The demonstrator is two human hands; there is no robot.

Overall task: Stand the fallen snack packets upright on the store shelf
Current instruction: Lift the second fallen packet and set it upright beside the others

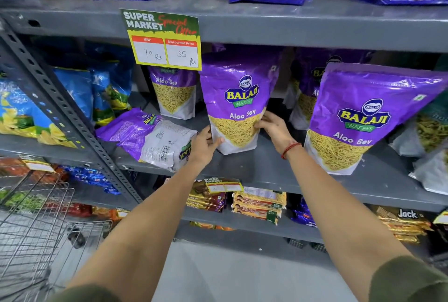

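Two hands, left hand [206,146] and right hand [271,127], clasping one upright packet [238,98], one fallen packet [150,136] beside

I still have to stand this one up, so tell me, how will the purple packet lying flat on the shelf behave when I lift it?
The fallen packet looks like a soft, glossy pouch, so it will probably flex and may slip. Its loose sev filling likely shifts, so it could sag. Once upright it may tip unless leaned.

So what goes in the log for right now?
both hands: left hand and right hand hold upright Aloo Sev packet | fallen packet lying flat on shelf
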